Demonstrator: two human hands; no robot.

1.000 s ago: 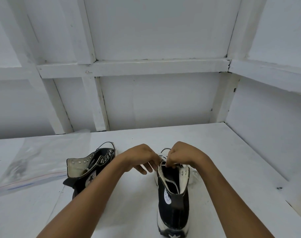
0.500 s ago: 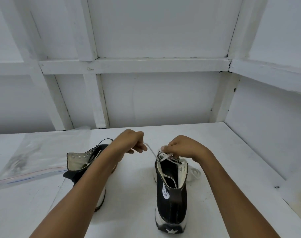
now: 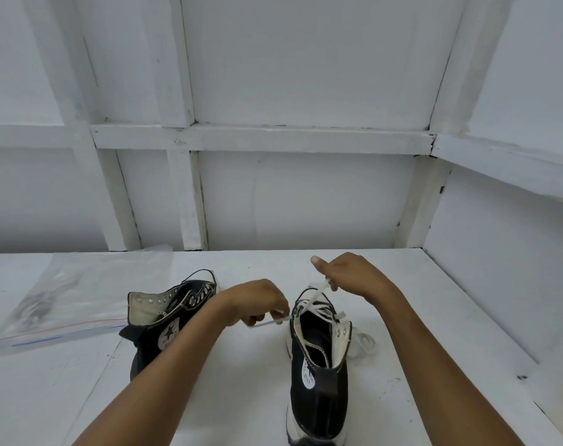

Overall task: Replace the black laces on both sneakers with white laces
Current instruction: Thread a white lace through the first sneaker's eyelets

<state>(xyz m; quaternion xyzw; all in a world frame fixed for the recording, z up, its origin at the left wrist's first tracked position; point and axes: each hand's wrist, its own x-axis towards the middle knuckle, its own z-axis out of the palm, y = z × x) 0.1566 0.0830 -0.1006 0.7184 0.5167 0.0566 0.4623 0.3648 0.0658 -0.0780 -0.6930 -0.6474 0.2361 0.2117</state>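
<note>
White table (image 3: 450, 317): both sneakers stand on it, apart from each other. A clear zip bag (image 3: 64, 304) lies toward the left; its dark contents are too blurred to identify.

Left-side sneaker (image 3: 164, 317): slumped over, eyelets bare, no lace visible. Judged not yet relaced.

Right-side sneaker (image 3: 318, 387): upright, heel toward the camera. White lace (image 3: 317, 309) is crossed through the lower eyelets; the upper eyelets are open. A slack coil (image 3: 365, 342) of lace sits on the table just beside the shoe.

Right hand (image 3: 350, 275): fingers curled round one strand, held taut above the shoe, thumb sticking out.

Left hand (image 3: 257, 302): fingertips pinch the other lace end low, just beside the collar.

Risks (judgement):
1. Nothing pins the shoe down. A hard upward pull from the right hand could tip or drag it.
2. Pulling harder on one side would feed lace through the crossings, leaving one end too short for the top eyelets.
3. The slack coil may knot or snag when drawn in.
4. The pinch is light, so the tip could slip. A flat lace may also twist at an eyelet.
</note>
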